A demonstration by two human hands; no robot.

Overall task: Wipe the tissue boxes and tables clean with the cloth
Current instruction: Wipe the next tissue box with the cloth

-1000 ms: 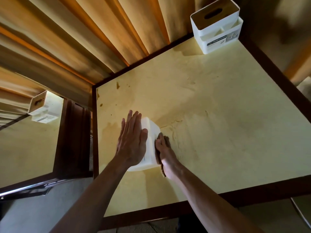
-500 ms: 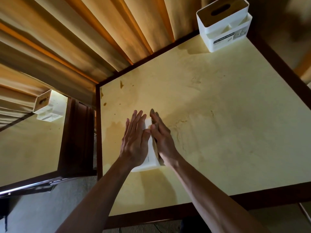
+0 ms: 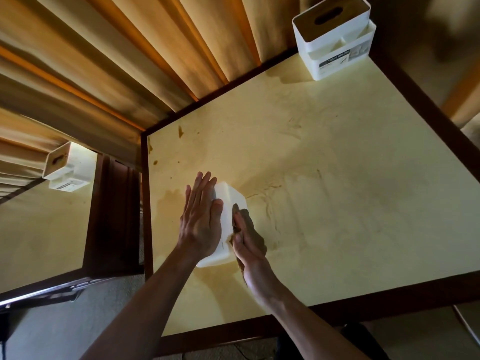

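A white tissue box [image 3: 232, 201] stands near the left front of the cream table [image 3: 337, 203], which shows brown smears and a damp patch. My left hand [image 3: 201, 224] presses flat against the box's left side, fingers straight. My right hand [image 3: 250, 248] presses a brown cloth [image 3: 235, 231] against the box's right side, fingers laid along it. Most of the cloth is hidden under that hand. A second white tissue box [image 3: 335, 40] with a wooden lid sits at the table's far right corner.
A third tissue box [image 3: 67, 167] rests on a neighbouring cream table [image 3: 39, 229] to the left, across a narrow gap. Tan curtains [image 3: 130, 61] hang along the far edge. A dark wooden rim [image 3: 389, 302] frames the table.
My right hand slid forward along the box's right side with the cloth, then drew back toward me. My left hand stayed pressed on the box's left side.
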